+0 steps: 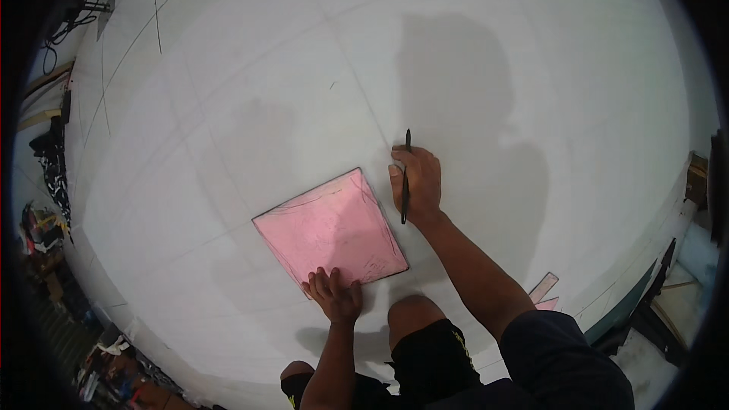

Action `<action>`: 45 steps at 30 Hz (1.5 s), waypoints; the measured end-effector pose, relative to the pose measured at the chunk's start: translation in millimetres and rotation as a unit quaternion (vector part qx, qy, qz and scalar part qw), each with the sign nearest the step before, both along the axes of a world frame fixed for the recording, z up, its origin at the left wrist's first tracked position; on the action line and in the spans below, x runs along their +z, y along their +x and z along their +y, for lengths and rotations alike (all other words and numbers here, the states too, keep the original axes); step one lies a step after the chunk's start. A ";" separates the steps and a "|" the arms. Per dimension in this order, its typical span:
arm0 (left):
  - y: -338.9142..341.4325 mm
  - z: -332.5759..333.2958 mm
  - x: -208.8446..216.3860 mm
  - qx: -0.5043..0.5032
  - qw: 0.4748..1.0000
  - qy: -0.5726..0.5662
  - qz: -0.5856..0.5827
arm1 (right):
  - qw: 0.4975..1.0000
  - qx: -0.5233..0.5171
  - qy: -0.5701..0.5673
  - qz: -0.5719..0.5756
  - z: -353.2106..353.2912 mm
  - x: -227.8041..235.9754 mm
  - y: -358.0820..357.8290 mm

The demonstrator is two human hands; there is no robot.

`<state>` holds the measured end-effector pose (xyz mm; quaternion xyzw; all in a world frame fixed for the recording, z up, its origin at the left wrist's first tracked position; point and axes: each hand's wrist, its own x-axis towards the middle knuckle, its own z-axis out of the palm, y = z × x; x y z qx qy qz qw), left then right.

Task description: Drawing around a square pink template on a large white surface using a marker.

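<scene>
One spread L hand (334, 301) rests on near edge of pink card (332, 226) on white surface (228, 159), w/ R hand (422, 184) pinching pen (405, 197) just right of card, so light, off-centre pressure cd let card pivot & a pen dip cd leave stray marks.

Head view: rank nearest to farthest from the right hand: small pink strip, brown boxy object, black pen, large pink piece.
1. Black pen: in the right hand.
2. Large pink piece: just left of that hand.
3. Small pink strip: lower right.
4. Brown boxy object: by the far right edge.
</scene>
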<state>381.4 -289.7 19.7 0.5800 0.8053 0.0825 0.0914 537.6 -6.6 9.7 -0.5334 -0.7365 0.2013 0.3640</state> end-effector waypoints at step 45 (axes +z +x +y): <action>-78.8 191.4 -16.7 0.092 0.982 0.157 -0.053 | 0.993 0.009 0.004 -0.119 29.9 7.4 -33.3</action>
